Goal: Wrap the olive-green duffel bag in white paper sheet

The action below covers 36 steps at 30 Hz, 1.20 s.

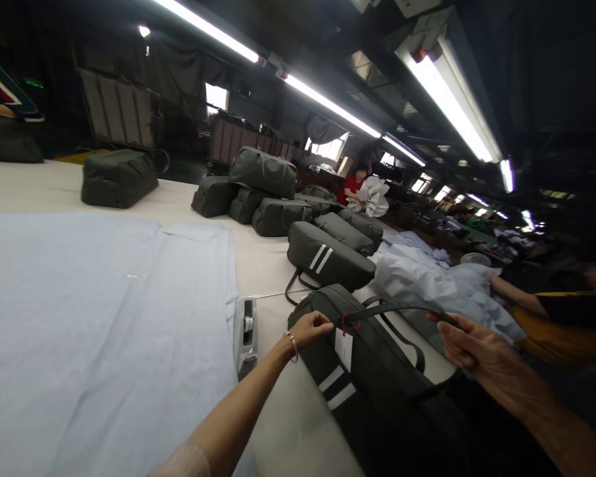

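While both hands, left (pixel 312 329) and right (pixel 469 346), grip the strap (pixel 392 308), the bag (pixel 377 371) overhangs the table (pixel 298 424) edge.

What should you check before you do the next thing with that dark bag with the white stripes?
1. Left hand pinches the strap beside the red tie of the tag: ok.
2. Right hand has the strap's other end: ok, fingers touch it; how firmly, cannot tell.
3. Duffel bag lies on the table: ok, though its near end reaches the edge.
4. Tag readable: cannot tell.
5. Tape dispenser clear of the bag: ok.
6. Zipper closed: cannot tell.
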Motion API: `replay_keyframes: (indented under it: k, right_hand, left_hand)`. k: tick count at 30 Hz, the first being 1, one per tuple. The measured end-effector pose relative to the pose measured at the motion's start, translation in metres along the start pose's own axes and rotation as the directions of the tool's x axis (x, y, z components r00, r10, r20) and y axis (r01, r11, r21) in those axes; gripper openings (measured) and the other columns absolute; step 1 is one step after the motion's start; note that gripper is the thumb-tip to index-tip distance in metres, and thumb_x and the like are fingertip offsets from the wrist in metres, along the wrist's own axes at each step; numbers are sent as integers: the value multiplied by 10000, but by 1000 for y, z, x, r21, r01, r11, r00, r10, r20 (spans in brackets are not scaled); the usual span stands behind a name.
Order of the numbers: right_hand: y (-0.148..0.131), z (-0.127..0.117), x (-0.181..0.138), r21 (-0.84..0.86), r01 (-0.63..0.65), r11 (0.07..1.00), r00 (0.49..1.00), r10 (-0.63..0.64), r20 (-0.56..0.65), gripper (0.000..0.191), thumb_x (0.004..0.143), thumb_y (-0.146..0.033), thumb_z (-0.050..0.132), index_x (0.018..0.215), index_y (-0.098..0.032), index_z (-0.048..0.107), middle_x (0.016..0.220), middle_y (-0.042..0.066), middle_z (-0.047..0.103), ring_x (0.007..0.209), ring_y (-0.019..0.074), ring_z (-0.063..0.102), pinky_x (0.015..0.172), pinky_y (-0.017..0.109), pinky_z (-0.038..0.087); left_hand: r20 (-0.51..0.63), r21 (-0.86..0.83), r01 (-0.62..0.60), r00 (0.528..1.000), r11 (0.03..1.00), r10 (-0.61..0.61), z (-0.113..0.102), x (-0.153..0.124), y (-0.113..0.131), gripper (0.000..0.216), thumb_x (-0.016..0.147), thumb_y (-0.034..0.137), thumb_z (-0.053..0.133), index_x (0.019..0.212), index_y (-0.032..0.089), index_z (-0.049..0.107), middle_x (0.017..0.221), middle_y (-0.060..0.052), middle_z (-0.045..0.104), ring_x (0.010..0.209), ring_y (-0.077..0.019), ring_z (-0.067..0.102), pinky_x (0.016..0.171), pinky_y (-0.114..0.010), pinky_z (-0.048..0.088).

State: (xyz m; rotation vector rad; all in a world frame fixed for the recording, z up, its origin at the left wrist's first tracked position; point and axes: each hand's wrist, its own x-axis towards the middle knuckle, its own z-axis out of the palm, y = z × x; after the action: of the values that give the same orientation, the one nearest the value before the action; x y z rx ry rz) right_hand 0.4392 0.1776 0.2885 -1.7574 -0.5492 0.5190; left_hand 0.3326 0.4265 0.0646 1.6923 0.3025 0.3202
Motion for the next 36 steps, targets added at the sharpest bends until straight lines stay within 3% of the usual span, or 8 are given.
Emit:
replay_keyframes:
  k: [5, 13, 17, 21, 26, 29, 32, 36]
  right_hand:
    - [-7, 12, -2, -233, 1, 972, 999, -11, -40, 538, 647, -502, 819, 1045, -186, 642, 579, -61, 401, 525, 84, 318, 450, 216, 291]
    - [-9, 22, 9, -184, 33, 982, 991, -57, -123, 572, 576, -526, 845, 991, -188, 641, 608, -61, 439, 524, 61, 324, 454, 185, 267]
    - [-1, 16, 19, -149, 96, 984, 977, -122, -174, 516, 588, -489, 842, 968, -193, 658, 595, -63, 435, 514, 58, 308, 443, 185, 246]
    - [5, 5, 23, -128, 100, 987, 973, -124, -196, 512, 579, -512, 837, 960, -210, 674, 585, -59, 438, 509, 69, 308, 432, 201, 238]
    - [12, -8, 26, -113, 71, 991, 973, -93, -210, 516, 592, -515, 835, 992, -228, 679, 627, -41, 495, 514, 78, 323, 420, 213, 247]
    - [27, -20, 39, -85, 127, 988, 936, -148, -319, 478, 619, -502, 824, 965, -204, 682, 617, -37, 504, 522, 82, 369, 426, 212, 293]
    - [60, -38, 55, -71, 151, 986, 880, -167, -444, 449, 658, -515, 786, 953, -194, 676, 698, -4, 593, 637, 124, 524, 579, 232, 456]
    - [120, -56, 59, -143, -59, 988, 910, -6, -415, 491, 668, -554, 731, 997, -193, 677, 1028, 89, 705, 1001, 274, 640, 892, 370, 509]
  left_hand:
    - [-7, -4, -18, 1000, 1000, 18, 23, -4, 0, 384, 652, 360, 793, 964, 180, 658, 854, 7, 604, 793, -157, 572, 728, -275, 462]
    - [-235, 84, 61, 971, 995, -39, 46, 9, 6, 357, 615, 284, 801, 885, 179, 593, 854, 2, 507, 840, -196, 503, 784, -331, 410]
    - [-131, 40, 50, 990, 998, -45, 43, 16, 14, 281, 619, 276, 790, 707, 185, 540, 759, 26, 491, 754, -163, 503, 713, -294, 405]
    - [21, -54, 5, 1000, 999, -4, 24, 22, 25, 279, 763, 416, 666, 808, 191, 507, 742, 35, 546, 700, -128, 542, 656, -250, 426]
    - [134, 38, 43, 990, 998, -48, -14, 19, 3, 369, 646, 463, 738, 827, 187, 572, 704, 49, 564, 667, -129, 525, 609, -243, 411]
    - [104, 185, 115, 985, 976, -136, -23, 15, -27, 293, 618, 397, 744, 724, 188, 568, 596, 73, 502, 603, -123, 477, 569, -246, 371]
    - [27, 312, 160, 984, 936, -177, -18, 13, -48, 219, 691, 361, 682, 715, 192, 544, 606, 70, 503, 622, -132, 495, 590, -256, 386]
    - [-70, 476, 132, 991, 870, -112, -17, 9, -43, 327, 640, 293, 735, 912, 179, 592, 888, -24, 637, 866, -232, 591, 787, -353, 462]
